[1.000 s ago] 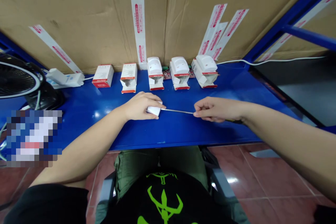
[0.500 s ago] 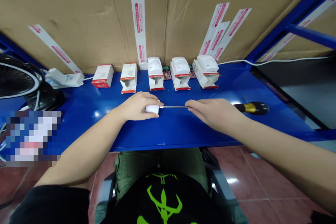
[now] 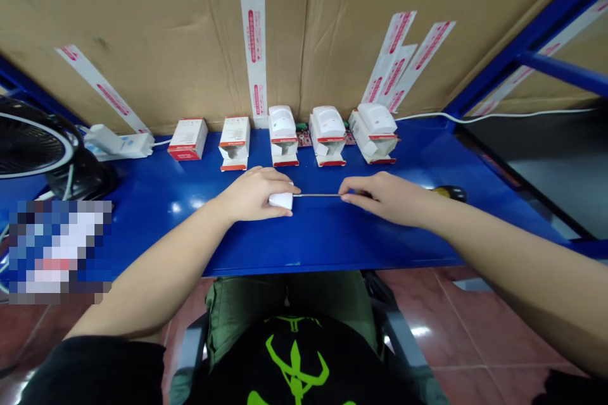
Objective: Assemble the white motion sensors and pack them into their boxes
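Observation:
My left hand [image 3: 254,192] is curled over a small white plastic device [image 3: 281,200] and presses it onto the blue shelf [image 3: 327,237]. My right hand [image 3: 380,197] pinches the thin metal shaft of a screwdriver [image 3: 317,195] whose tip meets the device's right end. The screwdriver's black and yellow handle [image 3: 449,191] peeks out behind my right wrist.
Along the cardboard back wall stand several small red and white boxes [image 3: 234,141], three of them with white devices [image 3: 327,121] on top. A power strip [image 3: 116,142] and a black fan [image 3: 40,149] are at the left. A white cable [image 3: 494,116] runs off to the right.
My right hand has shifted along the screwdriver shaft, and its wrist now covers most of the handle that showed half a second ago. My left hand stays on the white device.

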A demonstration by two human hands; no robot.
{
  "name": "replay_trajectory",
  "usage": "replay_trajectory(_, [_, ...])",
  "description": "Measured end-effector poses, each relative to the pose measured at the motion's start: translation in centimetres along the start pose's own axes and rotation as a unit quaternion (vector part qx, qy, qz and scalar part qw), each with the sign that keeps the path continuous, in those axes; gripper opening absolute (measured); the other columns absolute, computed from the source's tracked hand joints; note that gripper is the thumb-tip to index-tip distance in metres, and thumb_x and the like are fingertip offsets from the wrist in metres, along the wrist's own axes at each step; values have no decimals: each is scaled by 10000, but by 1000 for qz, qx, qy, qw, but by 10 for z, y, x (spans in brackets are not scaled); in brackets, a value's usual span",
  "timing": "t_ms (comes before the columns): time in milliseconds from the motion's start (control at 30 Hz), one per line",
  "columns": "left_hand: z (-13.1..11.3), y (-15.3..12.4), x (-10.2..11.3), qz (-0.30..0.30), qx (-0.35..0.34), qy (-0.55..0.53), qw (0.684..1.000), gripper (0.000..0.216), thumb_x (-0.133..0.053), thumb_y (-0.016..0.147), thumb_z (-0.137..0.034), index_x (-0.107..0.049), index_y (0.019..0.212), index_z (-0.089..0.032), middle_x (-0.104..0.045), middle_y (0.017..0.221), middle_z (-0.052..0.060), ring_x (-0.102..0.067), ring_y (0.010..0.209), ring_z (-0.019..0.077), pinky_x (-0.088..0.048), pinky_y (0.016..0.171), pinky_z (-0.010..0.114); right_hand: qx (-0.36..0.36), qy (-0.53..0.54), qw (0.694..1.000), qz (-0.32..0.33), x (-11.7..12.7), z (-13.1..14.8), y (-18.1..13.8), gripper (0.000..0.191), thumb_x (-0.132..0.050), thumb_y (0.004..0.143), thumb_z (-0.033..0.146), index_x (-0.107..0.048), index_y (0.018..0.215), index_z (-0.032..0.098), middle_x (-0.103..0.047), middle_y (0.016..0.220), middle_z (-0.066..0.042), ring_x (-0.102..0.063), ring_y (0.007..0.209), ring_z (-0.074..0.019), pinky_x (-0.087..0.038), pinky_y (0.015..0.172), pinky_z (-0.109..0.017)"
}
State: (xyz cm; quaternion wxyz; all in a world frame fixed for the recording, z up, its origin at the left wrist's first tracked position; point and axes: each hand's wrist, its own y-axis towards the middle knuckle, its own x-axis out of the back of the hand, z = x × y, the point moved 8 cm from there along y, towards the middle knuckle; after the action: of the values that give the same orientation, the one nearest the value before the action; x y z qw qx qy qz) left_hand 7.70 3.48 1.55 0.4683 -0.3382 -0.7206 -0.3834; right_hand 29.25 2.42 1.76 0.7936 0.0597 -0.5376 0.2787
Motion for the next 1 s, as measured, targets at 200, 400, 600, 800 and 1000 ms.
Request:
replay_trajectory(200, [1, 6, -9, -21, 74, 0, 997, 527, -862, 931, -489, -749, 1360, -205, -822, 1254, 129, -781, 1157, 352, -614, 1023, 529, 58, -7, 996, -61, 4, -27, -5, 377, -458, 1052, 474, -762, 1037, 251, -814, 1059, -120, -771, 965, -294, -601, 901, -435])
replay_trajectory(400, [26, -5, 25, -185, 144, 11, 972, 284, -692, 1037, -449, -768, 1194, -225, -779, 1145, 104, -730, 1095, 316, -603, 1019, 518, 87, -62, 978, -179, 7, -42, -9, 400, -454, 1080, 431, -810, 1031, 255, -793, 1044, -160, -751, 1024, -334, -607, 986, -516])
replay_trajectory(600, [110, -59, 67, -311, 287, 111, 899, 412, -692, 813, -101, -780, 1174, -279, -729, 1328, 129, -665, 1308, 392, -541, 1166, 617, 135, -93, 972, -170, 0, -33, -2, 395, -476, 1073, 412, -814, 972, 235, -781, 1017, -170, -738, 969, -325, -596, 954, -521])
replay_trajectory(800, [149, -75, 57, -254, 430, 42, 865, 357, -733, 852, -209, -778, 1203, -259, -777, 894, 79, -782, 924, 329, -645, 904, 458, 142, -78, 962, -221, 23, 2, 17, 331, -481, 1050, 371, -780, 1017, 232, -793, 1051, -160, -744, 1038, -328, -581, 977, -513])
replay_trajectory(1000, [146, -80, 64, -258, 476, 43, 840, 399, -738, 816, -126, -772, 1197, -241, -787, 795, 56, -787, 871, 343, -612, 844, 449, 190, -38, 957, -217, 18, 78, 77, 297, -521, 1035, 252, -768, 1199, 225, -789, 1192, -133, -720, 1124, -303, -563, 1036, -482])
